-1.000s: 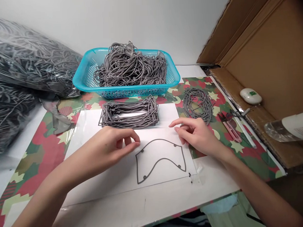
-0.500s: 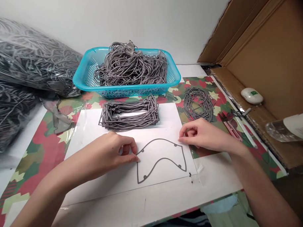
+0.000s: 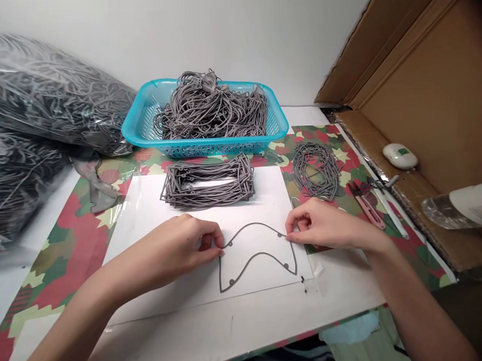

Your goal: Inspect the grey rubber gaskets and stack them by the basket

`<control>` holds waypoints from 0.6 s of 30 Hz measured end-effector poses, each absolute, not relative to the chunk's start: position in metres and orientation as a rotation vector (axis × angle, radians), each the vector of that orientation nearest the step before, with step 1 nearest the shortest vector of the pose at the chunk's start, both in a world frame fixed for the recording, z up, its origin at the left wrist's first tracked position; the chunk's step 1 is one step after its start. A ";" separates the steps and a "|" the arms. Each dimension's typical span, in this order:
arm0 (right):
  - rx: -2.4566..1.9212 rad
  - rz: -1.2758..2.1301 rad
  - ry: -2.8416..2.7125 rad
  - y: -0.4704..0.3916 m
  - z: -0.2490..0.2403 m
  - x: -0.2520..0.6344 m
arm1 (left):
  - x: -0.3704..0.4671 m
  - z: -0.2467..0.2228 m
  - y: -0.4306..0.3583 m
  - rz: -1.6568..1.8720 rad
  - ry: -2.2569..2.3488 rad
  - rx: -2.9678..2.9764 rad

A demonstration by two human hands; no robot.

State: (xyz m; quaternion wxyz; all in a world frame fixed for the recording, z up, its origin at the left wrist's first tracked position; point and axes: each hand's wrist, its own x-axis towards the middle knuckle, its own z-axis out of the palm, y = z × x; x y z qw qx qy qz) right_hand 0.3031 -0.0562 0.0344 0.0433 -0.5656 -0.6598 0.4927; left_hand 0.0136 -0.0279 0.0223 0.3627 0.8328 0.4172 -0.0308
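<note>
A thin grey curved rubber ring (image 3: 255,223) with small round tabs lies on a white sheet (image 3: 146,197). My left hand (image 3: 191,243) pinches its upper left corner between thumb and fingers. At the upper right corner, my right hand (image 3: 317,225) has thumb and forefinger closed on the ring. Behind the ring sits a neat stack of similar grey rings (image 3: 210,193), forming a rough rectangle. Farther back, a blue basket (image 3: 220,145) holds a tangled heap of grey rings (image 3: 218,107).
Clear bags of grey rings (image 3: 60,92) stand at left. To the right are a looped pile of grey pieces (image 3: 315,170), pink-handled snippers (image 3: 368,210), a white pen-like tool (image 3: 392,212), a white oval object (image 3: 400,156), a bottle (image 3: 463,207) and cardboard (image 3: 422,63).
My right hand has closed on the ring's upper right corner, which it was beside before. My left hand has shifted slightly right at the upper left corner. The view has moved a little.
</note>
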 end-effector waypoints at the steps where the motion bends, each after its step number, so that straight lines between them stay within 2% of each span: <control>1: -1.715 1.485 -2.026 -0.056 0.034 0.303 | 0.014 0.024 -0.029 -0.078 1.068 2.148; 9: -1.530 1.290 -1.827 -0.053 0.032 0.305 | 0.015 0.038 -0.029 0.033 1.065 2.140; 13: -1.355 1.494 -1.554 -0.051 0.034 0.309 | 0.011 0.039 -0.027 0.159 1.033 1.955; 18: -1.131 1.726 -1.287 -0.048 0.029 0.306 | 0.011 0.041 -0.023 0.542 0.972 1.761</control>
